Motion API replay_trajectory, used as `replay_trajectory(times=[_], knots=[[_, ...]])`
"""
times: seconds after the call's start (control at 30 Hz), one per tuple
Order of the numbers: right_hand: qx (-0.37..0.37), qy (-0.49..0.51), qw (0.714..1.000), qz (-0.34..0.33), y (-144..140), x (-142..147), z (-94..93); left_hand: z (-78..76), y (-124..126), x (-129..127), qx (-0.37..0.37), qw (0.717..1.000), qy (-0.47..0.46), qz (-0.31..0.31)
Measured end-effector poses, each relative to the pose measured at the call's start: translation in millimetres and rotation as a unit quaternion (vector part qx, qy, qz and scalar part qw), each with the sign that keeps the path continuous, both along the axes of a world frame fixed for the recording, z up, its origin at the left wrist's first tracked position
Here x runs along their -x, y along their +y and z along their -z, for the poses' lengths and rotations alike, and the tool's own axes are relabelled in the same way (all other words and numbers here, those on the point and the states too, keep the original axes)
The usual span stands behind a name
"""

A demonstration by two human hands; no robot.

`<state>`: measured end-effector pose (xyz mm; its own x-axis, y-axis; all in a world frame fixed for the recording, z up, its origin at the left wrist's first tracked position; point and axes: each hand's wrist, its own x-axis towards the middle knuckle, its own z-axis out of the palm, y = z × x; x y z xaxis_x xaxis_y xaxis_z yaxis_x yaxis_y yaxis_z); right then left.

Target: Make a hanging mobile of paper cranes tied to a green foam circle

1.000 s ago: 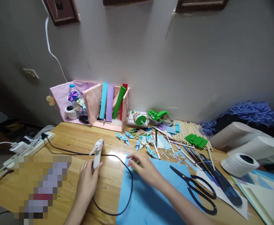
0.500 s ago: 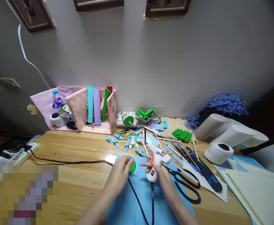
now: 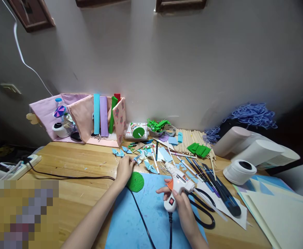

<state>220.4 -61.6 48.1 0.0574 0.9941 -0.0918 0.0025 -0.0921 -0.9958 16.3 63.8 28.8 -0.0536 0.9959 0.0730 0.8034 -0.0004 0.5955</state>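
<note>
My right hand [image 3: 183, 207] is wrapped round the handle of a white hot glue gun [image 3: 176, 186] with an orange trigger. Its nozzle points away and up, and a black cord runs from the handle's base. My left hand [image 3: 125, 170] reaches to the far edge of the blue sheet, its fingers closed at a light-blue folded paper flower [image 3: 140, 158]; the fingertips are partly hidden. Just below that hand, a round green disc [image 3: 136, 182] lies flat on the blue sheet [image 3: 130, 221]. Black-handled scissors [image 3: 205, 221] lie right of the glue gun.
Behind are a pink fabric-covered divider [image 3: 81, 121], green paper strips [image 3: 159, 125], wooden sticks [image 3: 192, 136] and several pens. At right stand a white spool [image 3: 239, 172] and white rolls [image 3: 265, 154]. A power strip [image 3: 28, 166] with a black cord sits at left.
My left hand has let go of the green disc, which now lies on the blue sheet, and has moved up and left to the paper flowers. The glue gun stays in my right hand.
</note>
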Motion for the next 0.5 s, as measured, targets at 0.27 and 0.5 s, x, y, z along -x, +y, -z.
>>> replay_trajectory(times=[0.27,0.5], knots=[[-0.008,0.035,0.997,-0.074,-9,2,14.2,-35.6,-34,23,-0.01,0.984,-0.175,0.012],[0.005,0.092,0.984,-0.154,-14,7,20.6,-56.2,-53,24,0.042,0.981,-0.174,0.075]])
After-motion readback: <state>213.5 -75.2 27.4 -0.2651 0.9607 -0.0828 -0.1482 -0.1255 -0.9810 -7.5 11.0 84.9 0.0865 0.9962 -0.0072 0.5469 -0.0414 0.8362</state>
